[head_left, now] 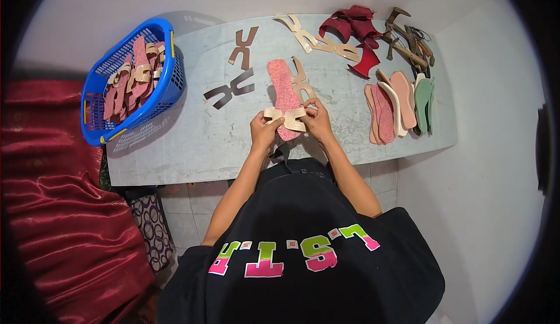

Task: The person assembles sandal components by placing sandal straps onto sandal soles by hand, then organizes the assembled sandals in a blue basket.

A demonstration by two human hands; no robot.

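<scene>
A pink speckled sandal sole lies lengthwise in front of me at the table's near side. Across its lower part sits a cream H-shaped sandal strap. My left hand pinches the strap's left side, with the thumb pressed on top. On the opposite side, my right hand grips the strap's right edge between thumb and fingers. Another cream strap piece lies flat just beyond, partly hidden behind the sole. The undersides of the fingers are out of sight.
A blue basket of pink sandals stands at the left. Dark strap pieces and brown ones lie nearby. At right are stacked soles, red pieces, and a hammer among tools.
</scene>
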